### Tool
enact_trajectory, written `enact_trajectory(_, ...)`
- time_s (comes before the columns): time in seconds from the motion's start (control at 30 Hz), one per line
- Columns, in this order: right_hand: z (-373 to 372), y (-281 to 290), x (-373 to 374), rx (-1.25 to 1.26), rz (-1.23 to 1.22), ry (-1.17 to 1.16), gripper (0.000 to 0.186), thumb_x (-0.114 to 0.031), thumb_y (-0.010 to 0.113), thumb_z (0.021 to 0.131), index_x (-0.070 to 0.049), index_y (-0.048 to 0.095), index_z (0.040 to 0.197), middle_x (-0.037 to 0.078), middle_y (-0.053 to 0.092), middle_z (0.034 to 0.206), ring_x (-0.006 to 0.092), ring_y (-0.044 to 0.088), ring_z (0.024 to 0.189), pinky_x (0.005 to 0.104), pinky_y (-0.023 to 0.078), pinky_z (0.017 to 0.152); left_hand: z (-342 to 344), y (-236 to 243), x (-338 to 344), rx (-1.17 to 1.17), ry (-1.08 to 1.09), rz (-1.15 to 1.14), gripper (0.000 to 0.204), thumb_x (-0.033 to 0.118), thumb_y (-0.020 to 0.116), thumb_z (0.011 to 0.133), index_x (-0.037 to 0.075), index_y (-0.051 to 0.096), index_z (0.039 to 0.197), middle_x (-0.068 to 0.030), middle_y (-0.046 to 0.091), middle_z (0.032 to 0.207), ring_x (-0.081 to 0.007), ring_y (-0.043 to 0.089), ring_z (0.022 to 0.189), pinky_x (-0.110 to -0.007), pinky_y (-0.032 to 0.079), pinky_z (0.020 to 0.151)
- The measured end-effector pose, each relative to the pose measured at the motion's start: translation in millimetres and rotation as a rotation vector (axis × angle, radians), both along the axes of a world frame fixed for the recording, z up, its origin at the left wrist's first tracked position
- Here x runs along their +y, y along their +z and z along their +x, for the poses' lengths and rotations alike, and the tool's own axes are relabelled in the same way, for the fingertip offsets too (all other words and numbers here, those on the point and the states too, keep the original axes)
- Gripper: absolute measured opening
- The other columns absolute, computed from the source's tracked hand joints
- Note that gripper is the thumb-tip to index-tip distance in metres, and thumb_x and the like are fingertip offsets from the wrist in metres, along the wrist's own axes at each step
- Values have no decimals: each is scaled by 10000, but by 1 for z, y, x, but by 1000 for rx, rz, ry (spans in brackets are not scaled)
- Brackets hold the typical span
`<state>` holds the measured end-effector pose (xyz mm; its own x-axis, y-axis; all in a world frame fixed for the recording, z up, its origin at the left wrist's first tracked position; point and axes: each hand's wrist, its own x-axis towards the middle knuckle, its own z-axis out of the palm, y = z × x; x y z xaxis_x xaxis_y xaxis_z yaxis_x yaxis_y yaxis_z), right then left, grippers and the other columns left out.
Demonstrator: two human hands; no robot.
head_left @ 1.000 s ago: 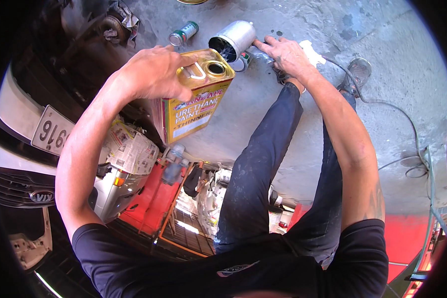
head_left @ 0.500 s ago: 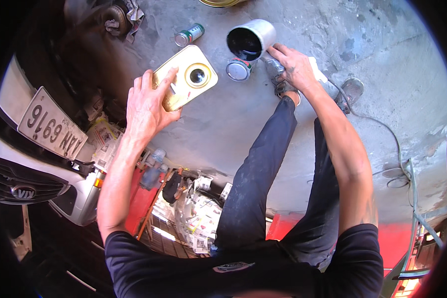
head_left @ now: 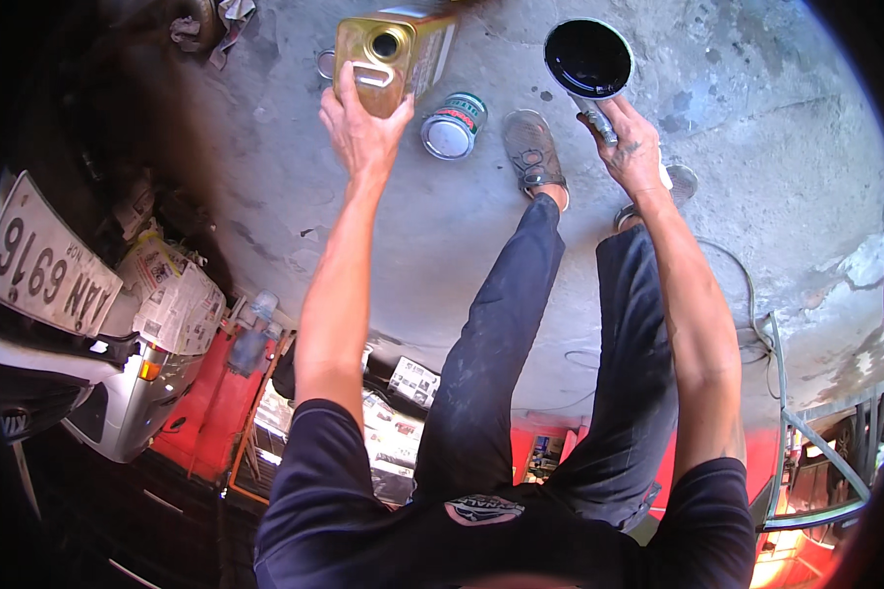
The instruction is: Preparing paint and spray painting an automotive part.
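Head view | my left hand clasped gold can: likely heavy, handle seemed safest | right hand gripped beneath cup

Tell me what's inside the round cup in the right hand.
The cup shows glossy black contents, apparently liquid, with small bright glints. They cover the bottom, so the depth can't be seen.

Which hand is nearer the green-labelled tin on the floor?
Left. The left hand, holding the rectangular gold can, is just left of the green-labelled tin; the right hand is farther right, past the left shoe.
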<state>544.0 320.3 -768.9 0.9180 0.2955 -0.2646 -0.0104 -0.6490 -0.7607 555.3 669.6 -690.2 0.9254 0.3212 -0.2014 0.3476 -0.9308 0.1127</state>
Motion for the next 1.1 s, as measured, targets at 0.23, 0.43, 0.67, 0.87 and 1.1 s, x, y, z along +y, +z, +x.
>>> enact_trajectory(0.23, -15, -4, 0, 6, 2, 37, 504, -22, 744, 769, -105, 678, 1262, 101, 695, 1252, 356, 695, 1044, 407, 574, 865, -31, -33, -1, -140, 114, -179, 1014, 368, 912, 742, 33, 345, 1513, -244, 484, 1387, -401, 454, 1324, -516, 398, 1100)
enact_trajectory(0.43, -25, -8, 8, 9, 22, 83, 490, -22, 736, 748, -112, 691, 1228, 97, 686, 1258, 363, 693, 1025, 418, 575, 863, -106, -43, 0, -169, 499, -372, 967, 322, 876, 821, -8, 311, 1533, -257, 462, 1380, -404, 477, 1303, -495, 417, 1088)
enact_trajectory(0.67, -36, -12, 11, 6, 17, 110, 487, -38, 751, 744, -119, 698, 1220, 93, 684, 1264, 361, 696, 1026, 418, 580, 868, -152, -98, -66, 75, 402, -288, 860, 285, 881, 816, -25, 409, 1466, -265, 478, 1323, -436, 513, 1251, -495, 433, 1049)
enact_trajectory(0.87, -40, -13, 5, -8, 21, 152, 488, -57, 762, 746, -134, 701, 1223, 95, 687, 1271, 354, 701, 1032, 423, 587, 860, -144, -113, -65, 7, 393, -256, 782, 243, 897, 784, 11, 474, 1399, -254, 523, 1281, -444, 532, 1224, -497, 437, 1043)
enact_trajectory(1.1, -38, -1, 2, 9, 26, 166, 496, -84, 752, 753, -94, 682, 1243, 107, 677, 1288, 347, 703, 1040, 423, 591, 873, -109, -22, -95, -143, 311, -461, 748, 136, 895, 753, 22, 523, 1391, -208, 537, 1336, -386, 541, 1231, -471, 466, 1015)
